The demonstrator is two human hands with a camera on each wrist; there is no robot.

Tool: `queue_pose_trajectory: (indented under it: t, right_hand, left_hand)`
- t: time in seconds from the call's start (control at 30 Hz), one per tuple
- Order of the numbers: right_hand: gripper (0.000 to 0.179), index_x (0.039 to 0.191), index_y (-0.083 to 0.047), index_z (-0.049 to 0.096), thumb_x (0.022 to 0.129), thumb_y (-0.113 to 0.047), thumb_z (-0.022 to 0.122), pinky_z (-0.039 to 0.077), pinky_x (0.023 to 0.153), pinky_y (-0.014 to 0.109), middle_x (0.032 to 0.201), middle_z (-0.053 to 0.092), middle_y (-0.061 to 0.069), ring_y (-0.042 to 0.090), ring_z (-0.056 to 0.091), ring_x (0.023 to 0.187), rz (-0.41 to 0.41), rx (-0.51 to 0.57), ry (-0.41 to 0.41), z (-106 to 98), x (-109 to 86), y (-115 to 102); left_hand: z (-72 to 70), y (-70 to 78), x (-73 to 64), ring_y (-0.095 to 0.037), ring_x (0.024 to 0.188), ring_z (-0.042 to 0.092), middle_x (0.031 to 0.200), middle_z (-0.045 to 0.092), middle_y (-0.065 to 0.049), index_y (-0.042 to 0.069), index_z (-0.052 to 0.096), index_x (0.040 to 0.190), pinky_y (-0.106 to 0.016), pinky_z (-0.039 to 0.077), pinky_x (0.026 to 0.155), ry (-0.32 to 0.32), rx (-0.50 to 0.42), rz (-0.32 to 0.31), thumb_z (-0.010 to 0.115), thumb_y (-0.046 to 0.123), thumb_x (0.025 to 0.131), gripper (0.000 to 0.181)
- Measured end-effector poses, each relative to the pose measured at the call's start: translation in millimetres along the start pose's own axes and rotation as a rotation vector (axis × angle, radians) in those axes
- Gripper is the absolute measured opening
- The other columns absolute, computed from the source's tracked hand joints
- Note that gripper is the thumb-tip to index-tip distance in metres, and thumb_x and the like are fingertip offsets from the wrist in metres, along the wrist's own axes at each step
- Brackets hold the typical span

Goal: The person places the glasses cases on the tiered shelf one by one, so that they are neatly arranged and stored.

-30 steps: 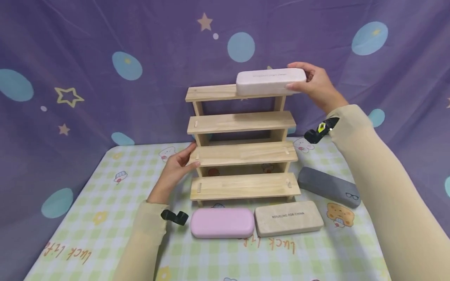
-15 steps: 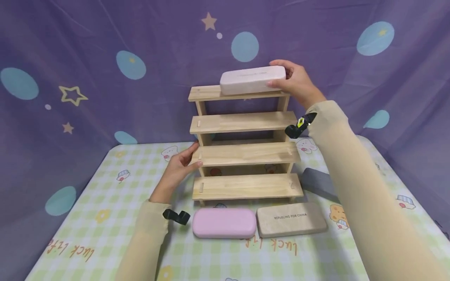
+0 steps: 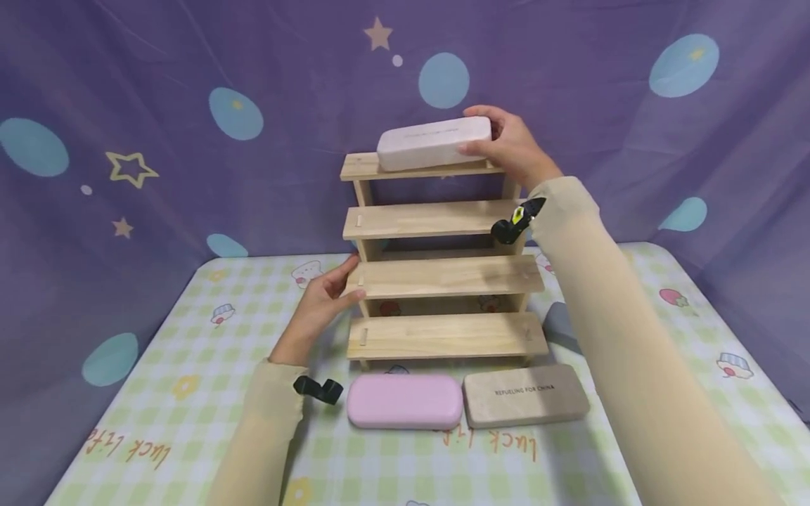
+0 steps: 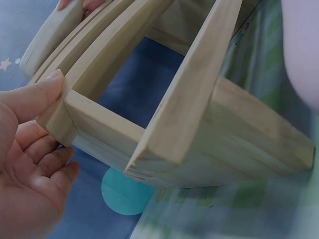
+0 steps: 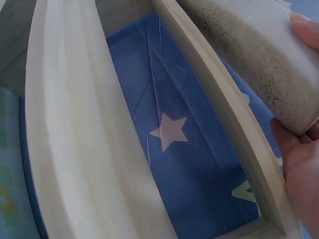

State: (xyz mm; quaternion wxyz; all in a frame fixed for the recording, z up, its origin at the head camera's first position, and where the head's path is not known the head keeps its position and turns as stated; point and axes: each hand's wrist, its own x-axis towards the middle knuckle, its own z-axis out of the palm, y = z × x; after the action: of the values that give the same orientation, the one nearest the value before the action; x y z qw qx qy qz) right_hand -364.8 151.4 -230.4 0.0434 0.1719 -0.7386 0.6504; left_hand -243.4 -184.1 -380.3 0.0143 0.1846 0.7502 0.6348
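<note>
A tiered wooden display rack [image 3: 443,275] stands on the table. My right hand [image 3: 514,146] grips the right end of a white glasses case [image 3: 422,144], thumb in front and fingers behind. The case is at the top board, tilted a little with its right end higher; in the right wrist view the underside of the white case [image 5: 264,55] shows above the board. My left hand [image 3: 316,302] holds the rack's left side at the second board from the bottom. In the left wrist view the thumb of my left hand [image 4: 30,144] presses on a board end, fingers curled below.
A pink glasses case [image 3: 405,401] and a beige glasses case [image 3: 526,396] lie side by side before the rack. A grey case [image 3: 560,327] at the right is partly hidden by my right arm. A purple curtain [image 3: 285,56] hangs behind the checked tablecloth [image 3: 209,393].
My right hand has carried the white case leftward along the top board. My right arm now covers most of the grey case. The left hand keeps its hold on the rack.
</note>
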Motion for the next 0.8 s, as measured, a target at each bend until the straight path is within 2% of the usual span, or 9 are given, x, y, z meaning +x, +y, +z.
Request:
queue_pose_trajectory:
  t: [0.1, 0.23, 0.3, 0.43, 0.53, 0.8]
  right_hand:
    - [0.061, 0.131, -0.006, 0.05, 0.075, -0.003, 0.074, 0.045, 0.076, 0.019, 0.112, 0.057, 0.005, 0.014, 0.052, 0.096, 0.019, -0.021, -0.021, 0.8, 1.2, -0.7]
    - [0.063, 0.134, -0.007, 0.048, 0.077, -0.006, 0.075, 0.042, 0.066, 0.019, 0.11, 0.056, 0.004, 0.014, 0.05, 0.091, 0.055, -0.031, -0.071, -1.5, 5.0, -2.3]
    - [0.064, 0.135, -0.009, 0.047, 0.078, -0.009, 0.076, 0.042, 0.065, 0.019, 0.111, 0.055, 0.004, 0.014, 0.049, 0.091, 0.078, -0.069, -0.103, -4.4, 7.0, -3.0]
    - [0.067, 0.137, -0.01, 0.046, 0.078, -0.015, 0.077, 0.043, 0.078, 0.018, 0.119, 0.053, 0.005, 0.015, 0.05, 0.101, 0.11, -0.171, -0.158, -11.4, 8.4, -3.4]
    - [0.069, 0.138, -0.009, 0.045, 0.078, -0.016, 0.077, 0.042, 0.085, 0.018, 0.124, 0.052, 0.007, 0.016, 0.049, 0.106, 0.122, -0.2, -0.177, -14.5, 8.5, -3.6]
    - [0.075, 0.144, -0.014, 0.041, 0.079, -0.019, 0.077, 0.043, 0.084, 0.018, 0.134, 0.048, 0.007, 0.015, 0.046, 0.111, 0.157, -0.272, -0.173, -16.2, 7.1, -5.4]
  left_hand:
    - [0.7, 0.0, -0.7, -0.023, 0.14, 0.026, 0.151, 0.028, -0.015, -0.007, 0.03, 0.143, -0.033, 0.021, 0.114, 0.001, -0.003, -0.003, 0.061, -0.004, 0.088, 0.063]
    - [0.8, 0.2, -1.7, -0.023, 0.14, 0.026, 0.151, 0.028, -0.016, -0.007, 0.03, 0.142, -0.033, 0.02, 0.114, 0.009, -0.014, 0.003, 0.061, -0.005, 0.088, 0.062]
    - [0.4, -0.4, -1.7, -0.023, 0.14, 0.026, 0.151, 0.028, -0.016, -0.007, 0.03, 0.142, -0.033, 0.02, 0.114, 0.012, -0.012, 0.003, 0.061, -0.005, 0.088, 0.062]
    - [1.2, -0.2, -1.8, -0.024, 0.139, 0.026, 0.151, 0.028, -0.017, -0.007, 0.03, 0.143, -0.034, 0.021, 0.114, 0.007, -0.003, -0.003, 0.061, -0.005, 0.088, 0.063]
    - [2.1, 1.0, -1.8, -0.024, 0.14, 0.026, 0.151, 0.028, -0.016, -0.007, 0.03, 0.143, -0.034, 0.02, 0.114, 0.005, 0.0, -0.005, 0.062, -0.004, 0.088, 0.063]
    - [2.3, 3.8, -2.3, -0.023, 0.139, 0.026, 0.151, 0.027, -0.014, -0.006, 0.03, 0.143, -0.033, 0.021, 0.114, 0.008, 0.02, -0.024, 0.063, -0.002, 0.088, 0.065]
